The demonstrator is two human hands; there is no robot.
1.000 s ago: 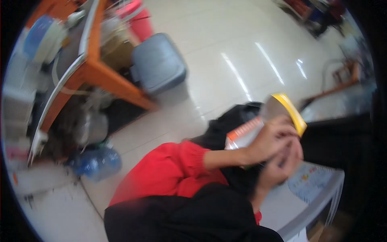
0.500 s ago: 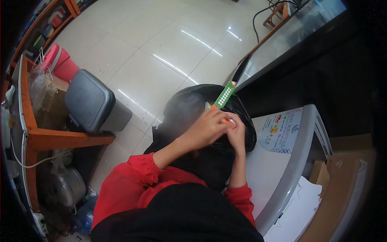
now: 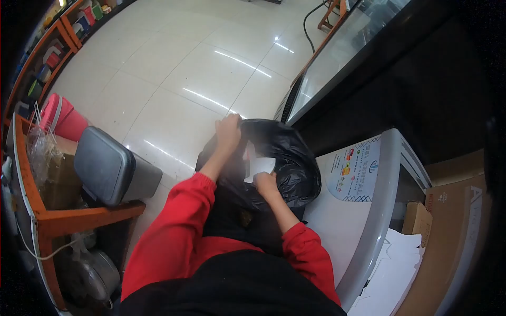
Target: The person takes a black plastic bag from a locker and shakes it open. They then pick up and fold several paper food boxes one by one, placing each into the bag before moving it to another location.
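Note:
A large black plastic bag (image 3: 295,163) stands open in front of me, its rim spread wide. My left hand (image 3: 228,134) is at the far left rim, fingers closed over the plastic edge. Inside the mouth of the bag my right hand (image 3: 265,183) is closed on a white piece of paper or card (image 3: 261,166), which sticks out beyond the fingers. Deeper in the bag, the near part is dark, with a small brownish patch showing.
A grey lidded bin (image 3: 105,166) and a pink bucket (image 3: 66,118) stand left by an orange-framed table (image 3: 92,218). At right are a white appliance with a printed label (image 3: 356,168) and a cardboard box (image 3: 453,231). Tiled floor (image 3: 158,73) lies ahead.
My hands, together at the green patterned strip before, have separated. The left moved to the bag's far left rim; the right moved down and left into the bag. The green strip is out of sight.

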